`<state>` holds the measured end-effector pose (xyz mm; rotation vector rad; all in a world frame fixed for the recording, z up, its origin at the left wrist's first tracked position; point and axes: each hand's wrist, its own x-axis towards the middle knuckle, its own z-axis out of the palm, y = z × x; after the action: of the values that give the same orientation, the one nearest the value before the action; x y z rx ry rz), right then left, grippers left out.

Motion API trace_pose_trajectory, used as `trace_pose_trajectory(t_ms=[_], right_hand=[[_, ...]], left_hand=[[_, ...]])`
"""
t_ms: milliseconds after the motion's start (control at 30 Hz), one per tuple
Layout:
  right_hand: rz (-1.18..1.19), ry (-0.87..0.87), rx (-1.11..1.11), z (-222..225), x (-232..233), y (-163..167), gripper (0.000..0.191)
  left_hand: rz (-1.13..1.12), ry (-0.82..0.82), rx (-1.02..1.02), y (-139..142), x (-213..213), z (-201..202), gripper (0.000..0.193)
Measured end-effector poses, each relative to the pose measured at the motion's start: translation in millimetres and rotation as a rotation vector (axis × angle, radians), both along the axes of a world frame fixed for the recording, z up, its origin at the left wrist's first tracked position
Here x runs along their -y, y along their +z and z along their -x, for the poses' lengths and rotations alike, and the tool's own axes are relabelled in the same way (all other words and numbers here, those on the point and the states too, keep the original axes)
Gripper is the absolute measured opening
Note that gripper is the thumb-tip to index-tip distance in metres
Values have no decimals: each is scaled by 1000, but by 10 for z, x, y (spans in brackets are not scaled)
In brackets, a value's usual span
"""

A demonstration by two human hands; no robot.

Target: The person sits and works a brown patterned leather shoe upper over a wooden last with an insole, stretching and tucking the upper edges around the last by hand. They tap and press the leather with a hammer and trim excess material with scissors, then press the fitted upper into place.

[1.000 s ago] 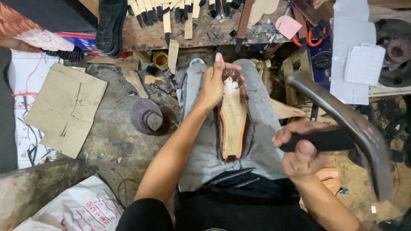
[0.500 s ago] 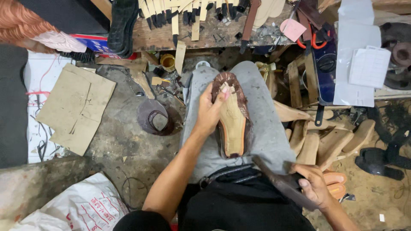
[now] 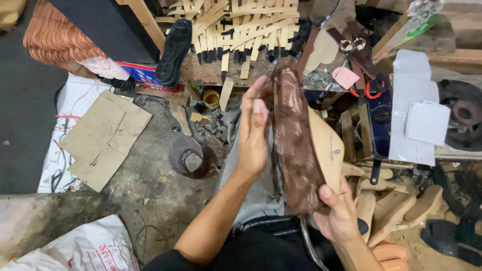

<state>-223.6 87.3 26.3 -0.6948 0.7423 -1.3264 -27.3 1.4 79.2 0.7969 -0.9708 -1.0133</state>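
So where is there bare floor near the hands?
Bare grey concrete floor lies between the flat brown cardboard sheets, the round dark cup and the white printed sack. Right of the right hand, pale wooden shoe lasts crowd it.

Shoemaking workshop, wooden lasts point(image 3: 401, 208) (piled), strips point(image 3: 236, 30)

Shoe held up over the lap, between both hands
Left hand point(image 3: 253, 133) lies against the shoe point(image 3: 296, 145) on its left; right hand point(image 3: 341, 218) holds its near end; cardboard point(image 3: 103, 138) lies on the floor far left, a round tin point(image 3: 188, 158) between; strips point(image 3: 236, 30) on the counter point(image 3: 201, 73) behind
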Motion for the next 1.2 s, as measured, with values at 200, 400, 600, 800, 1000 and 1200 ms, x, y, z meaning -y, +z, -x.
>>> trace_pose_trajectory(t_ms=[200, 400, 600, 800, 1000, 1200], right_hand=[[442, -143, -1064, -136, -33, 106, 86], [713, -67, -1097, -339, -81, 176, 89], [638, 48, -834, -274, -94, 219, 76], [460, 56, -790, -217, -72, 202, 59], [450, 40, -925, -209, -67, 194, 44], [614, -31, -982, -268, -98, 265, 44]], left_hand=[[-119, -310, -151, -384, -240, -125, 77], [-161, -366, -284, -620, -230, -299, 79], [-155, -358, -293, -737, -251, -338, 77], [-176, -330, -327, -872, -246, -369, 75], [-179, -322, -333, -962, -285, -360, 78], [-221, -283, -354, -945, -302, -317, 74]])
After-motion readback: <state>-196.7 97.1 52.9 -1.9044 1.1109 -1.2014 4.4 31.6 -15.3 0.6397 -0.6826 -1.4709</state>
